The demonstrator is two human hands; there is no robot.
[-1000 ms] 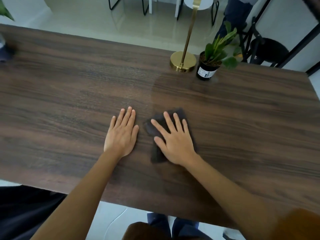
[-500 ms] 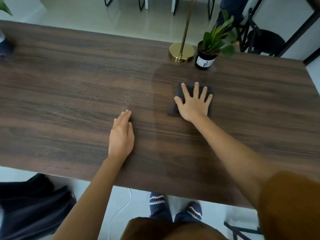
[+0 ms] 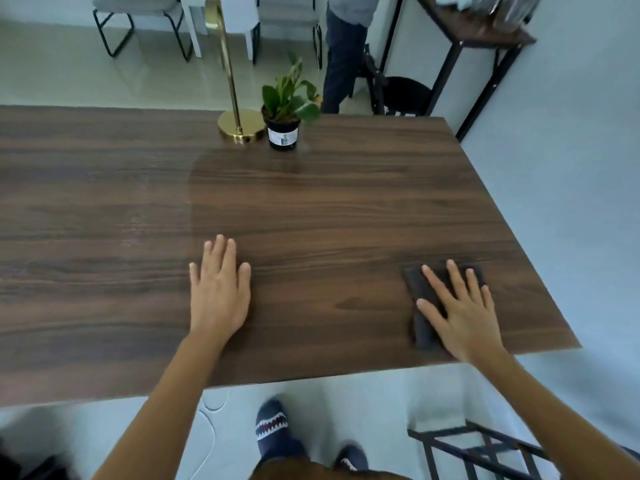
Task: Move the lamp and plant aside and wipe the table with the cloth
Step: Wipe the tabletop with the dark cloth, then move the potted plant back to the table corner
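A dark grey cloth (image 3: 420, 292) lies flat near the right front corner of the dark wooden table (image 3: 311, 209). My right hand (image 3: 460, 310) presses on the cloth with fingers spread. My left hand (image 3: 220, 291) rests flat on the bare wood at the middle front, holding nothing. At the far edge stands a brass lamp (image 3: 240, 128) with a round base and thin stem. Right beside the lamp is a small green plant (image 3: 285, 110) in a black pot. A slightly darker patch of wood spreads from the plant toward my hands.
Another person's legs (image 3: 341, 60) stand behind the table's far edge. A black metal shelf (image 3: 460, 39) is at the back right, chairs (image 3: 138, 15) at the back left. A black frame (image 3: 485, 448) sits on the floor by my feet.
My right hand slid the cloth from near the plant to the right front corner. My left hand stayed flat on the table. The view shifted right.
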